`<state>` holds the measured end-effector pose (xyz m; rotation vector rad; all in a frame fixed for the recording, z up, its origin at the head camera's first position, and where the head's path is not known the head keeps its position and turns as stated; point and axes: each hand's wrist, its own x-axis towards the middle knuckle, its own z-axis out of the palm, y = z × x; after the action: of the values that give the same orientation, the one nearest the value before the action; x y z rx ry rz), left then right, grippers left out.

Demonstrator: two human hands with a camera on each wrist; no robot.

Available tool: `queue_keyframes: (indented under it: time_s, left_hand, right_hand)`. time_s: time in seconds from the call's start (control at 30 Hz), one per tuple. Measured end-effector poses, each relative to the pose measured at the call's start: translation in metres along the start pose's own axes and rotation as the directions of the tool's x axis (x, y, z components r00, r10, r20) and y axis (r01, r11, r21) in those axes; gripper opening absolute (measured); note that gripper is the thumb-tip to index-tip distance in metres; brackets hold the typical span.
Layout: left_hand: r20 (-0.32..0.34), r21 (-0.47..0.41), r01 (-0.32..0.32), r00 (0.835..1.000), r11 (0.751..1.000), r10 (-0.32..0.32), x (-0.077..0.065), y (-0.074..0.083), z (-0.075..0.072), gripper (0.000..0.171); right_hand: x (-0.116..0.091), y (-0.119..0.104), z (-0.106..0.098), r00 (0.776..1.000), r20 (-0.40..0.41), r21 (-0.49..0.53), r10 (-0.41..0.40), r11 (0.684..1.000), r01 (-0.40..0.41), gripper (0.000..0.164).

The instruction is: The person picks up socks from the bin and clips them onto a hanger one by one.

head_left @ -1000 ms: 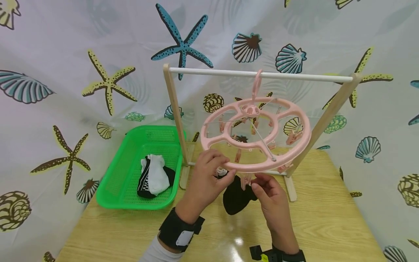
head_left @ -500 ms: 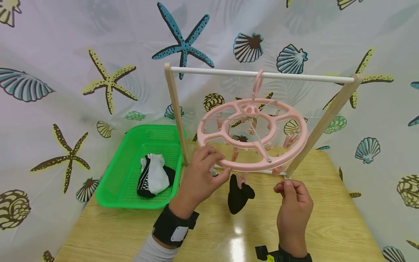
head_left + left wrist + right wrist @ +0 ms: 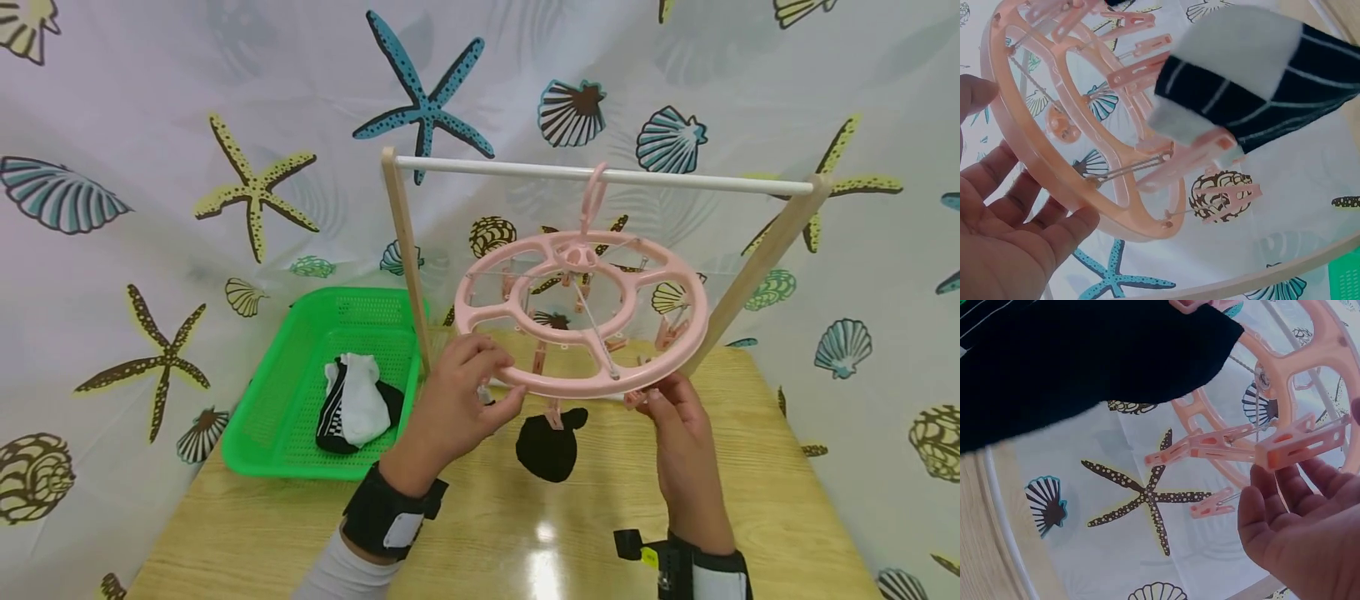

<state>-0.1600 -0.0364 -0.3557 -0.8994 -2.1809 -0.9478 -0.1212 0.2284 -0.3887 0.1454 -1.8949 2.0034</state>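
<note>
A pink round clip hanger (image 3: 570,385) hangs by its hook from a white bar. My left hand (image 3: 463,408) holds its rim at the front left, fingertips against the ring in the left wrist view. My right hand (image 3: 686,450) is at the front right of the rim, pinching a pink clothespin (image 3: 1300,444) that hangs there with nothing in it. A black sock (image 3: 547,447) dangles from another clothespin (image 3: 553,414) between the hands. Close to my left hand, a black-and-white checked sock (image 3: 1229,69) hangs in a clothespin; in the head view my hand mostly hides it.
On the left of the wooden table (image 3: 480,533) stands a green basket (image 3: 251,417) with white and black socks (image 3: 360,404) inside. A wooden-sided rack (image 3: 408,258) with a white bar (image 3: 487,167) holds the hanger. A patterned curtain (image 3: 300,67) is behind.
My right hand has left the black sock's clothespin, drawn off to the right, then risen to a clothespin at the rim's right. The black sock has swung and turned. My left hand stays on the rim.
</note>
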Motion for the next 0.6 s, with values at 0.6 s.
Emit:
queue_keyframes:
  time_s: [0.6]
  left_hand:
    - [0.015, 0.017, -0.090, 0.996, 0.996, 0.090, 0.004, -0.016, -0.010, 0.021]
  right_hand:
    - [-0.008, 0.011, -0.001, 0.989, 0.129, -0.017, 0.076, 0.997, -0.075, 0.023]
